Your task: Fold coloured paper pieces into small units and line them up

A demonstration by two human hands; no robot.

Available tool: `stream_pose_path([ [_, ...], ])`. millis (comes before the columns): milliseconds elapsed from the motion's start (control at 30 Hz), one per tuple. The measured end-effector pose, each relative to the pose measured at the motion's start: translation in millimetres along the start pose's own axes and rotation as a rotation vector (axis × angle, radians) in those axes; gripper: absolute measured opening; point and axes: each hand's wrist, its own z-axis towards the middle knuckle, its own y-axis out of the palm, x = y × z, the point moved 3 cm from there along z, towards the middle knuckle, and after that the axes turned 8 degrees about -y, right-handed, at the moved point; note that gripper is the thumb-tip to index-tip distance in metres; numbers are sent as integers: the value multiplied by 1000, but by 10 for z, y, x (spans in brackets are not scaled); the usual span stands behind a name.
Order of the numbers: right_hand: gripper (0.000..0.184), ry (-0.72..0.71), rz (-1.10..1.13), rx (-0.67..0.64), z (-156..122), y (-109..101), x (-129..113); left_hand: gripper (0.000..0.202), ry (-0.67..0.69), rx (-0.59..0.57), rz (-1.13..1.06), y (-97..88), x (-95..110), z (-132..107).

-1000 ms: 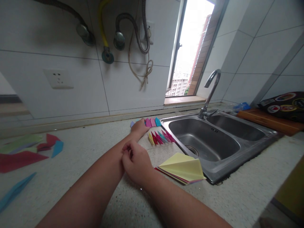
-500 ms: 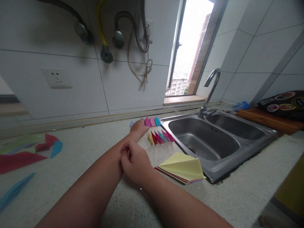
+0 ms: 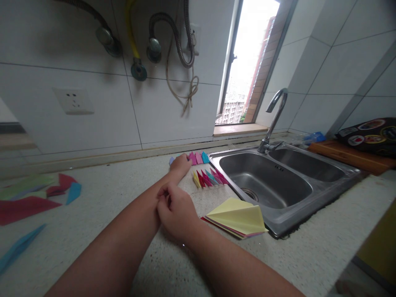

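Left hand (image 3: 181, 164) at frame centre, slightly above the middle, lying knuckles-up on the countertop (image 3: 117, 194); its fingertips reach the far row of small folded papers (image 3: 198, 158) (pink, blue) at the back edge of the counter, just left of the sink (image 3: 266, 181); fingers hidden by the back of the hand, so cannot tell if it grips a piece or only rests on it. Right hand (image 3: 175, 208) just below centre, fingers curled in, tips pressed on the left forearm (image 3: 136, 222) near the wrist; loosely closed.

Near row of small folded papers (image 3: 210, 178) (yellow, red, teal, pink) right of the left wrist, between it and the sink rim, apart from the far row; stack of folded papers (image 3: 238, 216), yellow sheet on top, lower centre-right, just beside the right hand, its right corner at the sink's front edge.

Faucet (image 3: 275, 117) behind the sink, centre-right; loose coloured paper pieces (image 3: 31, 194) (green, red, blue) at left edge, well apart from the hands; blue strip (image 3: 18, 247) lower left; wall socket (image 3: 74, 101) on the tiles upper left; hoses (image 3: 167, 29) top centre; wooden board (image 3: 349, 156) at right edge, dark packet (image 3: 371, 134) lying on it.
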Motion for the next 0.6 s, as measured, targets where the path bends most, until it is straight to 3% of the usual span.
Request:
stream_pose_path([
  [600,15,2,-8,-6,-7,13,7,26,4,5,-13,19,-3,17],
])
